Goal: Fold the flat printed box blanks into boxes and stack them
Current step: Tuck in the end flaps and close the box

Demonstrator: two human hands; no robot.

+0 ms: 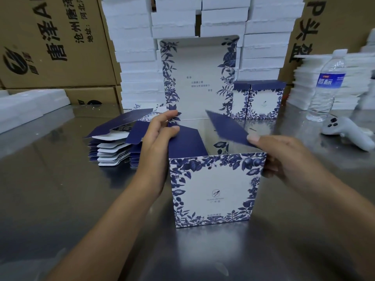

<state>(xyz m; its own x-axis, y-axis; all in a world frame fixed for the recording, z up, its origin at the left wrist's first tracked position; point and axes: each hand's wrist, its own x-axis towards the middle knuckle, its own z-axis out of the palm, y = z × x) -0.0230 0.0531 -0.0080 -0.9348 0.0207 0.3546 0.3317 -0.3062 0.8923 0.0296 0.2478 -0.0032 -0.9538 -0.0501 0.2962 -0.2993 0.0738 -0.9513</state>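
Observation:
A white box with blue floral print stands upright on the steel table in front of me, its tall lid flap raised at the back. My left hand pinches the dark blue left side flap. My right hand grips the box's right side, its thumb pressing the dark blue right side flap. A pile of flat blanks lies to the left. Two folded boxes stand side by side behind on the right.
White foam trays are stacked high at the back, with brown cartons on both sides. More foam stands at right, beside a water bottle. A grey handheld controller lies on the table.

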